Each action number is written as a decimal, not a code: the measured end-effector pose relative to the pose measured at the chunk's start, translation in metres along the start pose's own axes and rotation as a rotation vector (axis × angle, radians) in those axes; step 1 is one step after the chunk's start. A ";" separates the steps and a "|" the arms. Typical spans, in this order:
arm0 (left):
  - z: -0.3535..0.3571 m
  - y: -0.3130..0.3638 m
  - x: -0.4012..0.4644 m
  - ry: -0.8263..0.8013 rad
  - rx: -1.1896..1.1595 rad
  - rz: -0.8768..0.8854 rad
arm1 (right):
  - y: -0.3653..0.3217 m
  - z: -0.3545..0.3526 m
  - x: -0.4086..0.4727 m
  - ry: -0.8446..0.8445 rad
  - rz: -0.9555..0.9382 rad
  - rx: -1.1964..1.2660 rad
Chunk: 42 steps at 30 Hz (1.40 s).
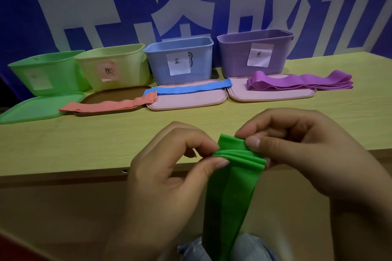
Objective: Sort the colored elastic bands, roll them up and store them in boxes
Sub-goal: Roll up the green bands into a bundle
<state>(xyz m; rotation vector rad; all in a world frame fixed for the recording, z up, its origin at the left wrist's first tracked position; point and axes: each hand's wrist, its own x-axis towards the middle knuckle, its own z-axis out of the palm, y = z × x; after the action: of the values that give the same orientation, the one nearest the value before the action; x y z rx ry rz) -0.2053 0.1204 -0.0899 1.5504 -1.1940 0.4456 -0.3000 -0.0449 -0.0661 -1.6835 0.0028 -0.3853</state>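
Fingers (pixel 252 141) of both hands pinch the green band's (pixel 231 186) folded top, its tail hanging down.

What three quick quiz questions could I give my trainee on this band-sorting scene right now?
1. True or false: both hands pinch the green band.
2. Which lid holds the purple bands? A) the green lid B) the right pink lid C) the brown lid
3. Fill in: the blue band lies in front of the ___ box.

Key: 1 true, left hand and right hand both pinch its top end. 2 B. 3 blue.
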 end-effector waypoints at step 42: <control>0.001 -0.007 -0.002 -0.080 0.085 -0.144 | 0.007 0.000 -0.003 -0.156 -0.159 -0.227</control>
<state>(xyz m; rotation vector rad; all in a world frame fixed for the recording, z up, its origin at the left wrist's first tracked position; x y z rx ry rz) -0.2003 0.1196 -0.0961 1.7287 -1.1273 0.3457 -0.3015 -0.0455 -0.0731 -1.9413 -0.2102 -0.3824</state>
